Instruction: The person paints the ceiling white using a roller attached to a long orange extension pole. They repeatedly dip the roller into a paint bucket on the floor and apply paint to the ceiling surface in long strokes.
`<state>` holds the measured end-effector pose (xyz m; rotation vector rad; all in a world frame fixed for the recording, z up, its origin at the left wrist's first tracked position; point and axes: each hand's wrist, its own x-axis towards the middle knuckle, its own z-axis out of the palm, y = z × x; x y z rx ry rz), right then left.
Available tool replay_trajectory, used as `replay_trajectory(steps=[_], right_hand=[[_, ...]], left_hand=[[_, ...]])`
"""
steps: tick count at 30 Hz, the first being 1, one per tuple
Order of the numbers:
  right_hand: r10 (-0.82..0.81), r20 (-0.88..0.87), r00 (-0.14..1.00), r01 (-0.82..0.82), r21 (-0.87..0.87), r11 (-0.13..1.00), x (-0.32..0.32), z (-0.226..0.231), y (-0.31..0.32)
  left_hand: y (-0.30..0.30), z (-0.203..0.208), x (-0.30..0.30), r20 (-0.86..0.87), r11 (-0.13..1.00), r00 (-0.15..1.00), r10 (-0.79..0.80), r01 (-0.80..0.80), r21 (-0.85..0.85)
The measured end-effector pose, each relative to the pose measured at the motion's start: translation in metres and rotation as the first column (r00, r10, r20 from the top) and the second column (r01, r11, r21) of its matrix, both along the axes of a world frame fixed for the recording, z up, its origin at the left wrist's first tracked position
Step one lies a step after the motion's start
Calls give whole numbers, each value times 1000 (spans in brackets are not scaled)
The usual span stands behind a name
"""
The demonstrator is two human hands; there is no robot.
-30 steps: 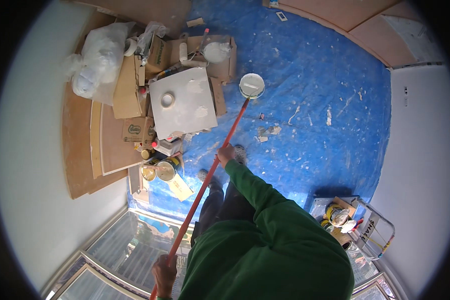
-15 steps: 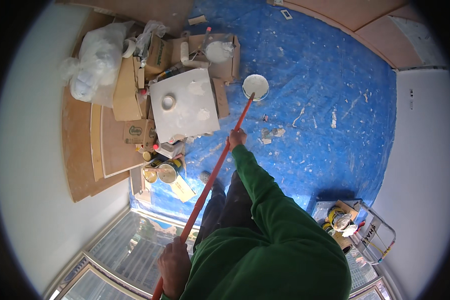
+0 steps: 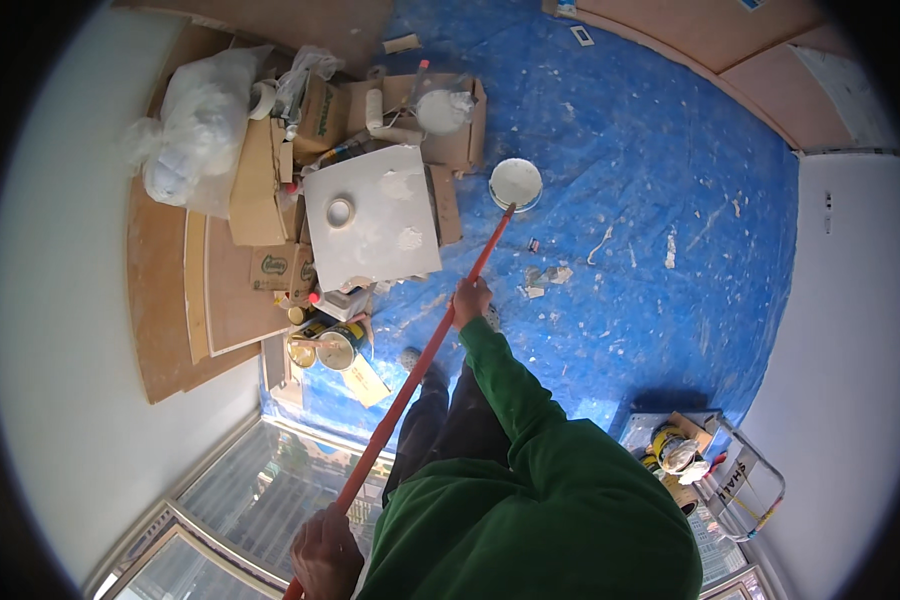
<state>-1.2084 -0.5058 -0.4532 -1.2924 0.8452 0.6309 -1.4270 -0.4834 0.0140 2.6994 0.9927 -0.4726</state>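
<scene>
Both my hands grip a long orange-red pole (image 3: 410, 385) that slants from the lower left up to the far middle. My right hand (image 3: 472, 302) is wrapped round it about midway, with the green-sleeved arm stretched forward. Lower down, near the bottom edge, my left hand (image 3: 327, 552) is closed round the near part of the pole. The far end of the pole meets the near rim of a round white bucket (image 3: 516, 183) with whitish stuff inside. Whether anything is fixed to that end, I cannot tell. The bucket stands on a blue plastic sheet (image 3: 650, 320).
Left of the bucket, a white board (image 3: 370, 225) with a tape roll (image 3: 340, 212) lies by cardboard boxes and a plastic bag (image 3: 198, 120). Paint cans (image 3: 338, 348) stand nearer. A small step ladder (image 3: 755, 480) holds more cans at lower right. Scraps litter the sheet.
The pole's far end has shifted from over the bucket's inside to its near rim. My left hand has moved down and left with the pole. My right shoe now shows.
</scene>
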Motion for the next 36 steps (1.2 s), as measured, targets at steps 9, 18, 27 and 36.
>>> replay_trajectory(steps=[9, 18, 27, 36], right_hand=[[175, 52, 983, -155, -272, 950, 1, -76, 9], [347, 175, 921, -227, -481, 847, -28, -84, -3], [467, 39, 884, -424, -358, 832, -96, 26, -38], [445, 93, 891, -411, -252, 876, -128, 9, -67]], left_hand=[[21, -30, 3, 57, 998, 997, -47, 50, -43], [8, -47, -49, 3, 987, 990, 143, -142, -80], [-28, -99, -211, -112, 869, 901, 420, -435, -238], [-48, -118, -256, -1, 877, 915, 404, -388, -283]])
